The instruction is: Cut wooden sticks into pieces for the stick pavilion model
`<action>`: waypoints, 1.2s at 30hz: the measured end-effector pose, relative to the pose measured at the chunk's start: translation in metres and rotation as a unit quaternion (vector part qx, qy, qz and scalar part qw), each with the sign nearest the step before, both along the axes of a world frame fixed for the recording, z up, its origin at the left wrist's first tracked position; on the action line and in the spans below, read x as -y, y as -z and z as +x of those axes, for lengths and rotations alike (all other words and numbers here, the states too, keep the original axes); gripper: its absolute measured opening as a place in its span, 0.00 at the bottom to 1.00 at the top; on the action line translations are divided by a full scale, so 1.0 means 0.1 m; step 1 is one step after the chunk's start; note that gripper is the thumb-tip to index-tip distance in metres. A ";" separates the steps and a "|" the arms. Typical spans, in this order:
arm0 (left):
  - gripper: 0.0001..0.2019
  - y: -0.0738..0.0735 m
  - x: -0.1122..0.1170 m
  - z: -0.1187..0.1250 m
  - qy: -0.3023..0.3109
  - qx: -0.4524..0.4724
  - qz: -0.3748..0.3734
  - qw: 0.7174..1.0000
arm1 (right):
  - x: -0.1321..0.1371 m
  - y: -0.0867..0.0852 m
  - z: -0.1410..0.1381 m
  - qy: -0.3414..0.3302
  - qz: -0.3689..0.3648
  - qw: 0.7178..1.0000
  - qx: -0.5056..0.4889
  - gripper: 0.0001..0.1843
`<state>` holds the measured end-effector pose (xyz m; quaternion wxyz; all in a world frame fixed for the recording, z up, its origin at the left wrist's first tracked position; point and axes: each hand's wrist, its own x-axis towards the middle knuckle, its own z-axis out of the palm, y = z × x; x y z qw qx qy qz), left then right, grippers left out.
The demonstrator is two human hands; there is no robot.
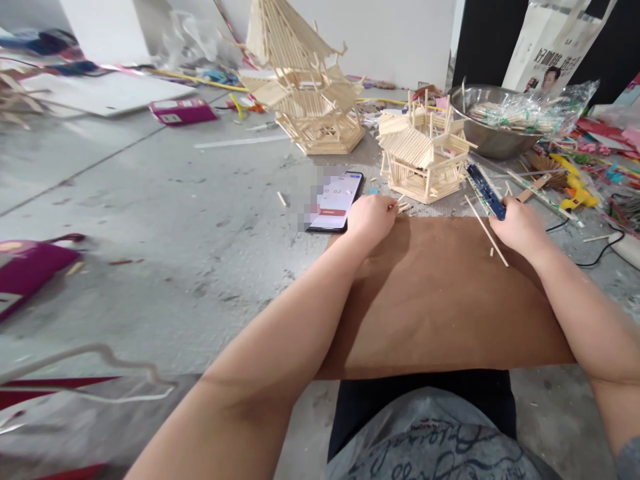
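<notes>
left hand [373, 217]: at short sticks [403, 209] | right hand [520, 227]: holds blue tool [484, 190] | phone [334, 203]: lit

Upper garment: grey shirt [443, 403], mottled in tone, visible below the near edge of the desk [200, 220]. Its front bears large, dark, flowing script lettering [387, 453], not fully legible; a small red print [427, 425] sits beside the script. The right sleeve [631, 459] is grey and ends above the elbow. Lower garment [347, 403]: very dark, near black, showing between shirt and desk edge; type undetermined. Both forearms [287, 320], left hand [371, 219] and right hand [520, 225] are bare.
</notes>
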<state>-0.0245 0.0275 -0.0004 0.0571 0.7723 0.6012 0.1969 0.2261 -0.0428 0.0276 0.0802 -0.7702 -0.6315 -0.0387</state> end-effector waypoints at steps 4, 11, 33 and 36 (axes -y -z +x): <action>0.13 -0.03 0.01 0.01 0.006 -0.083 0.032 0.996 | -0.03 0.05 0.03 -0.013 -0.037 0.999 0.012 0.15; 0.14 -0.03 0.04 0.01 0.008 -0.037 0.083 0.996 | -0.02 0.10 -0.01 -0.029 -0.090 0.994 0.055 0.17; 0.14 -0.02 0.61 0.47 0.225 0.291 -0.183 0.912 | 0.21 -0.03 -0.35 -0.189 0.151 0.877 -0.415 0.06; 0.11 -0.02 0.63 0.49 0.259 0.269 -0.152 0.915 | 0.22 0.02 -0.40 -0.187 0.151 0.880 -0.409 0.05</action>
